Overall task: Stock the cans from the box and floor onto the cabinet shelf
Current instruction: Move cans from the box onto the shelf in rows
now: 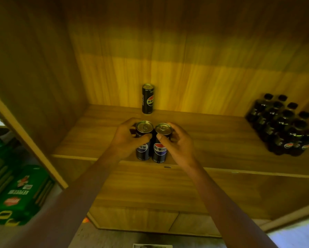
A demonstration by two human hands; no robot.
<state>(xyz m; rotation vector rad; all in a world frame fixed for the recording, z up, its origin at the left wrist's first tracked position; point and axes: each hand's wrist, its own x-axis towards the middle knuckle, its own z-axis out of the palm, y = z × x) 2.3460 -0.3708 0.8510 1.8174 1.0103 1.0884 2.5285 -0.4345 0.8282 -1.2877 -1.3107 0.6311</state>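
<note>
Wooden cabinet shelf (212,140), taken as the landmark; items listed left to right.

1. Green printed carton (23,192): outside the cabinet, below and left of the shelf, beyond the cabinet's left side panel (30,140). Label text too blurred to read.

2. Left hand (127,138): over the front part of the shelf, fingers and thumb wrapped round the upper half of the left blue Pepsi can (144,140). That can stands upright at the shelf's front edge; whether its base rests on the board I cannot tell.

3. Black Pepsi can (147,98): upright, alone at the back of the shelf against the rear wall, behind the two held cans and well apart from them.

4. Right blue Pepsi can (161,143): upright, just beside the left one, the two touching or nearly so, likewise at the shelf's front edge.

5. Right hand (177,142): clasped round the top of the right blue Pepsi can, thumb across its front.

6. Pack of dark Pepsi bottles (284,126): black-capped, standing in close rows at the right end of the shelf, well apart from the cans.
</note>
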